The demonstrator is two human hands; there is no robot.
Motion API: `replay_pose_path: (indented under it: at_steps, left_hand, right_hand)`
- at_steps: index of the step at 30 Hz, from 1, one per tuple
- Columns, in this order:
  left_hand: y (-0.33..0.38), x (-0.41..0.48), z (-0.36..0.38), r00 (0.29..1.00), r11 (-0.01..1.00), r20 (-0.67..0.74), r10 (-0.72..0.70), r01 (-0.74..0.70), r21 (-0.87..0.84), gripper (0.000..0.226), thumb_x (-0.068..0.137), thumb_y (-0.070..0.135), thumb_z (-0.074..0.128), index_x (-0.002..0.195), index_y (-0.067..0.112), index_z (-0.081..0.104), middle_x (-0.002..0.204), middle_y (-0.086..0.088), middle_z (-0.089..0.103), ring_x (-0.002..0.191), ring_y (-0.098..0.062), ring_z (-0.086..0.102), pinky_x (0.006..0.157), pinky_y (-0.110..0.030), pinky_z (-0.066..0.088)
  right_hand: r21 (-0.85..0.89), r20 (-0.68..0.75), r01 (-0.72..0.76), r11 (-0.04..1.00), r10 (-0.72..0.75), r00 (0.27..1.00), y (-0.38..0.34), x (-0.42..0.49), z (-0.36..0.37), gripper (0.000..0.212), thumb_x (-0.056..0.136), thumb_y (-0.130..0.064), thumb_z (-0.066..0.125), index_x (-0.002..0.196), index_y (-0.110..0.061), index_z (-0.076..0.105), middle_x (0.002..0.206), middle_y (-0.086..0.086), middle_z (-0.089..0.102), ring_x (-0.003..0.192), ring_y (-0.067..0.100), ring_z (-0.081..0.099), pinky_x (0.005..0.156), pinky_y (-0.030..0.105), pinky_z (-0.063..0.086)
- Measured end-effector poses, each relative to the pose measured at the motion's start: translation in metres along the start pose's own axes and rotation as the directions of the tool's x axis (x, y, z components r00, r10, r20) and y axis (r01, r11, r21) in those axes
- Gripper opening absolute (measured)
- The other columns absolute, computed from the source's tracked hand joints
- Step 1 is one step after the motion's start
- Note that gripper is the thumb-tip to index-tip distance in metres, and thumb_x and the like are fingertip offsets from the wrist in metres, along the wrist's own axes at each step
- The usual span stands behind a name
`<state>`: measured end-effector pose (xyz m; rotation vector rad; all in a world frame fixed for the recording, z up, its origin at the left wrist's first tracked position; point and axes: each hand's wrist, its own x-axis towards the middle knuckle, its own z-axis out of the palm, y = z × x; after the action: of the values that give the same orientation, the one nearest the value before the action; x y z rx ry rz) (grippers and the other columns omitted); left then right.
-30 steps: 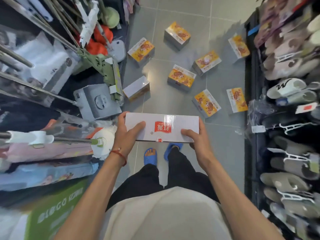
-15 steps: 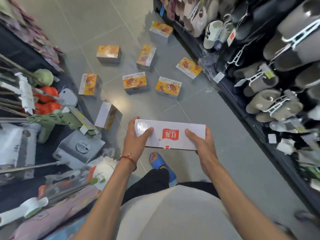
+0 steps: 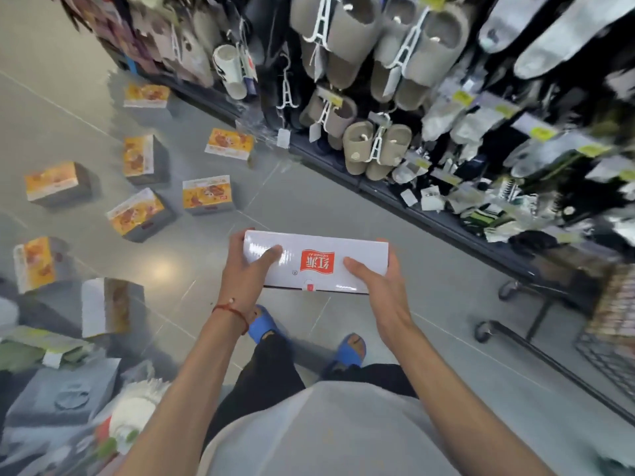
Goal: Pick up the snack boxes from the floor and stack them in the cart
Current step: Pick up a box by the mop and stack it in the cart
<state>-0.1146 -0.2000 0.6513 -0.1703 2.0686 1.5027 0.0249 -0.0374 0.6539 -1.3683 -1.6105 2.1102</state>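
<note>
White cardboard with a glossy top is what I'm carrying: the snack box (image 3: 316, 262) is in the air above the floor (image 3: 343, 207), level and held across the body, touching nothing but the hands. The left hand (image 3: 245, 269) grips its left end and the right hand (image 3: 376, 283) its right end. Each thumb lies flat on the top face with the fingers curled round the end and out of sight beneath.

That grip is my first worry. The box is pinched only at its ends and the sheen looks slippery, so I judge a quick swing toward the cart (image 3: 604, 352) could let one end slide free.

The cart sits at the floor's right edge, against the foot of the slipper rack (image 3: 374, 146). It is blurred and cut off, so I cannot tell how full the basket is or whether its load lies flat. Setting the box down blind could leave it tilted, and later boxes would then lean.

Its low frame and wheel (image 3: 482, 331) reach toward the open blue sandals (image 3: 261, 324), which makes it easy to catch a toe there. The loose boxes (image 3: 206, 195) are scattered over the floor's left half, well apart from the cart, and a backward step could land on one. Hanging slippers crowd the route, and a raised box corner could snag them.
</note>
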Motion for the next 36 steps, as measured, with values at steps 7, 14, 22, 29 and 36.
replay_pose_path:
  at_steps: [7,14,22,29,36]
  left_hand:
    - [0.018,0.001,0.087,0.958,0.993,0.285,0.029,-0.061,0.104,0.039,0.094,0.024,0.070,0.125,0.032,0.048,0.107,0.013,0.062,0.101,-0.012,0.063,0.081,-0.030,0.053]
    - [0.042,0.020,0.160,0.825,0.957,0.564,-0.022,-0.147,0.252,0.046,0.091,0.026,0.071,0.129,0.037,0.047,0.116,0.006,0.064,0.102,-0.019,0.064,0.078,-0.032,0.049]
    - [0.060,-0.005,0.234,0.604,0.873,0.792,-0.090,-0.335,0.355,0.045,0.091,0.017,0.071,0.127,0.031,0.047,0.108,0.008,0.065,0.090,-0.011,0.063,0.062,-0.022,0.041]
    - [0.055,-0.055,0.315,0.436,0.798,0.887,-0.151,-0.476,0.369,0.053,0.090,0.014,0.072,0.135,0.026,0.047,0.114,0.003,0.065,0.094,-0.013,0.060,0.070,-0.023,0.045]
    - [0.043,-0.135,0.422,0.290,0.771,0.943,-0.161,-0.560,0.304,0.053,0.088,0.010,0.072,0.131,0.031,0.049,0.111,0.005,0.066,0.095,-0.013,0.064,0.071,-0.025,0.047]
  right_hand:
    - [0.148,-0.286,0.024,0.989,0.020,0.958,0.010,-0.019,-0.072,0.055,0.085,-0.019,0.083,0.130,-0.027,0.054,0.106,-0.014,0.074,0.098,0.000,0.070,0.082,0.016,0.053]
    - [0.338,-0.560,0.068,0.939,0.143,0.816,0.018,-0.039,-0.094,0.050,0.088,-0.015,0.080,0.130,-0.023,0.054,0.111,-0.008,0.075,0.098,0.001,0.071,0.071,0.010,0.053]
    - [0.500,-0.732,0.194,0.844,0.292,0.616,0.033,-0.062,-0.119,0.052,0.084,-0.016,0.082,0.128,-0.026,0.056,0.112,-0.003,0.076,0.105,0.016,0.073,0.090,0.033,0.058]
    - [0.543,-0.808,0.311,0.780,0.386,0.445,0.055,-0.087,-0.170,0.048,0.084,-0.008,0.081,0.119,-0.028,0.056,0.108,-0.006,0.073,0.103,0.017,0.070,0.086,0.029,0.055]
    - [0.506,-0.858,0.421,0.753,0.387,0.339,0.067,-0.119,-0.269,0.053,0.085,-0.012,0.080,0.123,-0.032,0.048,0.115,-0.004,0.065,0.105,0.013,0.065,0.064,0.012,0.051]
